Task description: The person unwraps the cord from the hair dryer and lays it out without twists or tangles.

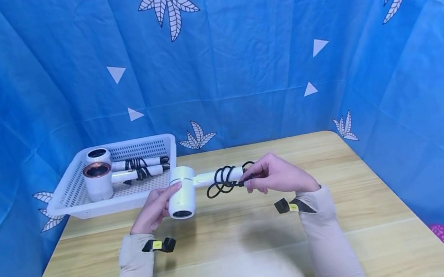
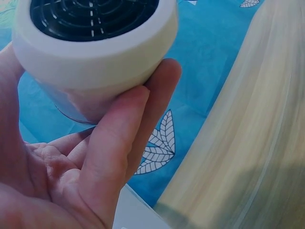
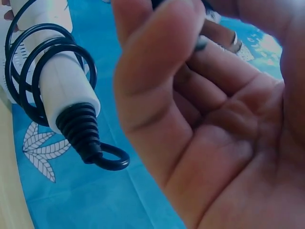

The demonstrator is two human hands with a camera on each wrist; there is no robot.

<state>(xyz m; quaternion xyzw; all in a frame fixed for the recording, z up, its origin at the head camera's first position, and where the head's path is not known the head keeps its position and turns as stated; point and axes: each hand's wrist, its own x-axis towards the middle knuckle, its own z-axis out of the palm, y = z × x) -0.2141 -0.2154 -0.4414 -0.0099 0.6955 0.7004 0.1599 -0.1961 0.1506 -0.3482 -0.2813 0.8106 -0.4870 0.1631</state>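
A white hair dryer is held above the table, its handle pointing right. My left hand grips its barrel, thumb on the near side; the left wrist view shows fingers curled under the barrel and a dark round grille at its end. Loose loops of black cord go around the white handle. Off the handle's end, my right hand pinches a part of the cord between thumb and fingers. Whether that part is the plug is hidden by the fingers.
At the back left stands a white perforated basket. Two more white hair dryers lie in it, one with a copper-coloured rim, their cords wound on the handles. Blue patterned curtain surrounds the wooden table at the back and sides.
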